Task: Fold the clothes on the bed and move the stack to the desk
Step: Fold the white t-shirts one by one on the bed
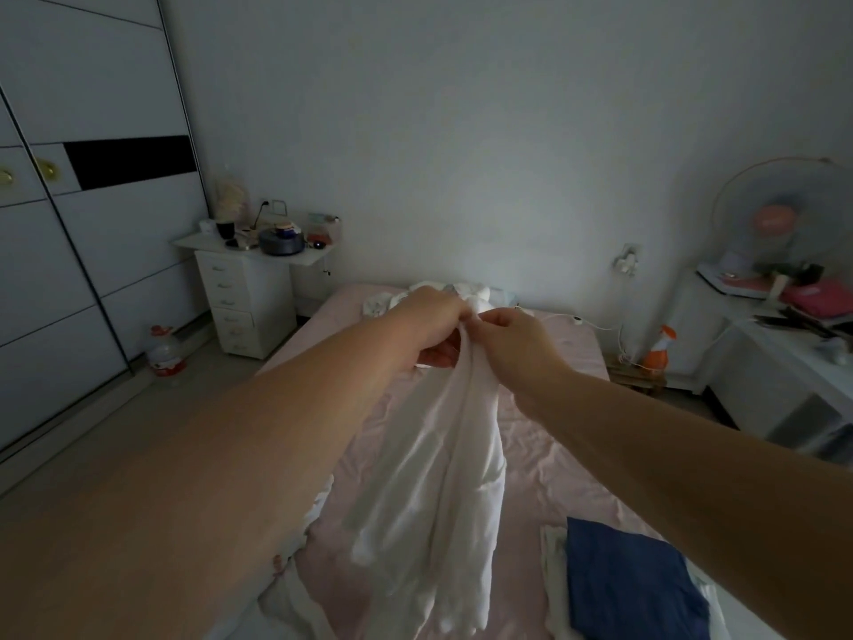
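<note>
folded stack (632, 579) on bed (544, 459), desk (780, 358) right

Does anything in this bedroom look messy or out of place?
Mostly laundry in progress. Both hands, left and right, hold a white garment up, bunched rather than flat. More white clothes lie crumpled at the far end of the bed. A blue garment lies askew on its pile.

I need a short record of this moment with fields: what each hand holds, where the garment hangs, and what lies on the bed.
left hand: grips top of white garment
right hand: pinches the same top edge
garment: hangs bunched above the pink bed sheet
near right of bed: dark blue garment lying on white clothes
far end of bed: white heap
</note>
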